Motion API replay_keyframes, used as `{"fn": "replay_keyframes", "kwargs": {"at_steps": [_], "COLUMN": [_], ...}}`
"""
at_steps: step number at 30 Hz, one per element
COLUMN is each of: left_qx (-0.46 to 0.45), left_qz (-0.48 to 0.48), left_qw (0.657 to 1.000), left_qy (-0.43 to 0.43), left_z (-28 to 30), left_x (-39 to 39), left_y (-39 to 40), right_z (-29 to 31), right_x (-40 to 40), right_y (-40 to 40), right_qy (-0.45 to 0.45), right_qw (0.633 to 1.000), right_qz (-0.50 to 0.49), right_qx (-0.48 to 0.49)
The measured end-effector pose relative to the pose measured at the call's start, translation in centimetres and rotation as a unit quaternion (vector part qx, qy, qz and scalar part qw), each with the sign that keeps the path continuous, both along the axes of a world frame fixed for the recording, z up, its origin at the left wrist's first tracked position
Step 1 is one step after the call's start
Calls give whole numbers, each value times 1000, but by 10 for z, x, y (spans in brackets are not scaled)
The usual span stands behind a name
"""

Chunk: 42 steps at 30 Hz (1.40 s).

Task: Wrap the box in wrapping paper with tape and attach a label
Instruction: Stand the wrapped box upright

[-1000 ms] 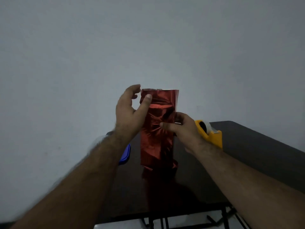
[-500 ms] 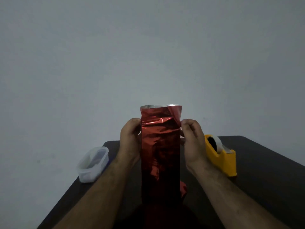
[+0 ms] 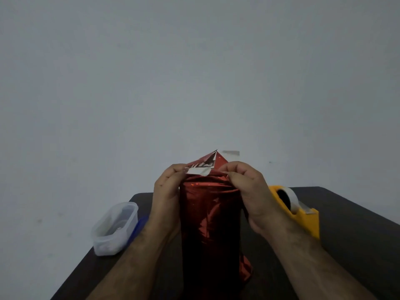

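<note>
Red shiny foil-wrapped tall box (image 3: 211, 224) is standing upright on the dark tabletop (image 3: 350, 252), right in the middle between the two forearms, and it's the biggest thing going on here. Both hands are working the top end: the left hand (image 3: 167, 191) is pinching the paper's silvery folded edge (image 3: 198, 171) at the upper left corner, and the right hand (image 3: 249, 191) is pinching the foil at the upper right, so a pointed triangular flap (image 3: 213, 159) is sticking up between them.

What I'd be worrying about: this foil looks slick and crinkly, so if either pinch is loosening, the fold is probably springing back open. Pulling too hard could be tearing the thin paper at the corner. Also both hands are busy, so grabbing tape means letting go on one side, and that's when the flap could be popping up. The box is tall and narrow too, so pushing down off-centre might be tipping it. Bottom end looks flared out at the right, can't tell if it's taped.

Going down in size: yellow tape dispenser with a white tape roll (image 3: 296, 211) is sitting just right of the right hand, and a clear plastic tub (image 3: 114, 228) is sitting near the left edge. Behind everything a plain grey wall (image 3: 194, 72) is filling the view, dim lighting.
</note>
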<state>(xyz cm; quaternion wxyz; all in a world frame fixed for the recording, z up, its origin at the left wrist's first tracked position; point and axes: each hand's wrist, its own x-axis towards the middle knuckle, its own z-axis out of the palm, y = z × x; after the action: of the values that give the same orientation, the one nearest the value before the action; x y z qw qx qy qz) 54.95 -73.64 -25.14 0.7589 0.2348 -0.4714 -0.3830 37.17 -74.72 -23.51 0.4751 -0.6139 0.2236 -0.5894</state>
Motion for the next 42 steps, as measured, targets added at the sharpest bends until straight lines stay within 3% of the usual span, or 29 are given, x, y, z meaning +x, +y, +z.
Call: {"fn": "replay_keyframes", "kwargs": {"at_steps": [5, 10, 17, 23, 28, 31, 34, 36, 39, 42], "left_qx": [-31, -59, -11, 4, 9, -47, -205, -285, -328, -257], "left_qz": [-15, 5, 124, 165, 175, 321, 460, 449, 349, 260], "left_qw": [997, 991, 974, 958, 953, 905, 781, 724, 696, 724], "left_qy": [-65, -120, -189, -237, -248, -275, -369, -438, -535, -585], "left_z": [5, 1, -7, -3, 1, 4, 7, 6, 0, -9], "left_x": [1, -2, -12, -18, -12, -17, -36, -60, -103, -149], "left_y": [10, 16, 33, 50, 63, 80, 102, 108, 101, 74], "right_z": [7, 12, -6, -20, -29, -39, -59, -77, -105, -125], "right_x": [-11, -17, -19, -21, -55, -90, -131, -156, -185, -199], "right_y": [5, 6, 21, 26, 20, 16, 4, -9, -30, -47], "right_qy": [67, 35, 94, 101, 120, 140, 193, 210, 237, 246], "right_qw": [997, 993, 989, 992, 975, 931, 873, 856, 864, 892], "right_qz": [14, -98, -108, -76, -177, -315, -427, -460, -444, -377], "right_qx": [-31, -48, -43, -23, -62, -123, -134, -103, -28, 42]}}
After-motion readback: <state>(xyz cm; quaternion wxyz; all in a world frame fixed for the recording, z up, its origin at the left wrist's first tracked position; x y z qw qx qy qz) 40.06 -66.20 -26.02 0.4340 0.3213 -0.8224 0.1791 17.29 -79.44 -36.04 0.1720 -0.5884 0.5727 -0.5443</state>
